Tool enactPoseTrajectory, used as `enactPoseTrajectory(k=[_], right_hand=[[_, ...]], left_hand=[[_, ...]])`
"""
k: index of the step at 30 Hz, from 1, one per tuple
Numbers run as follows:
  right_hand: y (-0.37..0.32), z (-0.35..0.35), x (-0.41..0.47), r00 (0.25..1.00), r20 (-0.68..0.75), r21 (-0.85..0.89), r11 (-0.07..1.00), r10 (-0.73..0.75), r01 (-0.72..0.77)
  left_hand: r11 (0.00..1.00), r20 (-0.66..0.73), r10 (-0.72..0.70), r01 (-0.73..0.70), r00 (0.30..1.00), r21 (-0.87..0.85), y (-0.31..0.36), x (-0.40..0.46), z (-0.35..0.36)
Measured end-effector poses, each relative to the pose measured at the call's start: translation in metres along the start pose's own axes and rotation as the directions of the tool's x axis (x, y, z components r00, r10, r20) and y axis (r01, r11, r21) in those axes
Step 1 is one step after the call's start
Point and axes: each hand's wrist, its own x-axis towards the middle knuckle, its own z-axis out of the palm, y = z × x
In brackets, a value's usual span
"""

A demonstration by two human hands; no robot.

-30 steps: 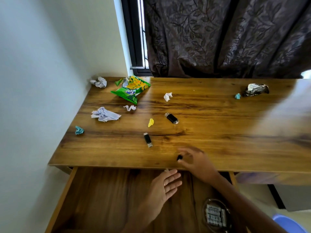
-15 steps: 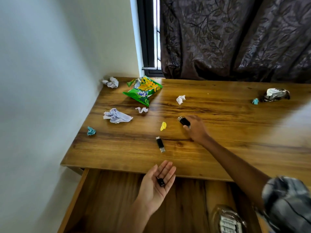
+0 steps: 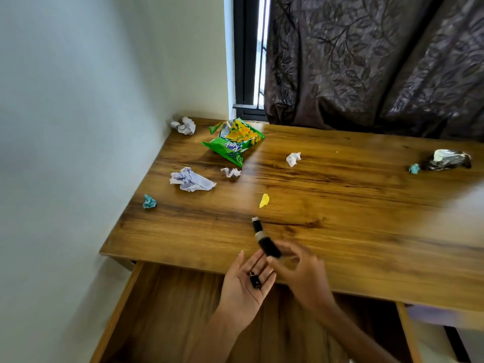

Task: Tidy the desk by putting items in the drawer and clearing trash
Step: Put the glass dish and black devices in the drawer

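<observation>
Head view shows the right hand (image 3: 301,273) fingers pinching a black stick (image 3: 267,244) above the flat left hand (image 3: 247,284) carrying a small black piece (image 3: 255,282) over the open drawer (image 3: 162,310); next, lower both inside.

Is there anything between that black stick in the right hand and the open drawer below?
Only the left hand, held palm up over the open drawer with a small black piece on it. The right hand holds the black stick just above that palm; beside it the drawer looks open.
</observation>
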Motion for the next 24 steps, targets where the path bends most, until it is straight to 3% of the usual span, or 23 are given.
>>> enactPoseTrajectory(k=[7, 15, 20, 24], right_hand=[[-0.002, 0.008, 0.020, 0.994, -0.080, -0.096, 0.993, -0.073, 0.065], [0.006, 0.046, 0.084, 0.990, 0.139, -0.424, 0.903, -0.006, 0.065], [0.009, 0.049, 0.079, 0.988, 0.154, -0.403, 0.911, -0.029, 0.090], [0.013, 0.030, 0.057, 0.987, 0.158, -0.292, 0.954, -0.014, 0.060]], left_hand=[[0.998, 0.029, 0.035, -0.033, 0.999, -0.052, 0.000, -0.005, -0.010], [1.000, -0.008, 0.009, -0.009, 1.000, -0.021, -0.009, -0.027, -0.031], [0.998, -0.116, -0.013, 0.019, 0.993, 0.057, -0.026, -0.032, -0.048], [0.966, -0.242, 0.004, 0.059, 0.970, 0.253, -0.042, -0.029, -0.059]])
